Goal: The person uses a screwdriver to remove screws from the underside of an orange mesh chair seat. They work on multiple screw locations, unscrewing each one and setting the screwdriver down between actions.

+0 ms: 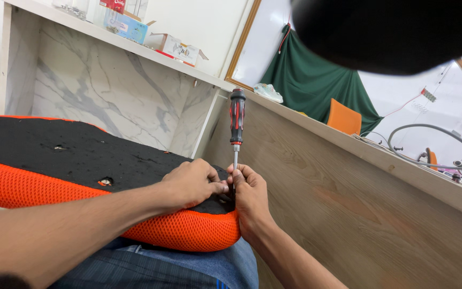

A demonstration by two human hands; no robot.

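Pinching screwdriver [236, 126] shaft: right hand [249, 195] | left hand [193, 182] on cushion [54, 155]

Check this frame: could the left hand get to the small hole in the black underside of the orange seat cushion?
Probably yes. The left hand rests on the black underside, and the hole lies beside its forearm with nothing between. It would have to leave the screwdriver shaft first.

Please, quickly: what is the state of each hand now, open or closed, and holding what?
Left hand: closed, fingers curled, pressing on the black underside of the orange seat cushion.
Right hand: closed around the shaft of the upright screwdriver.
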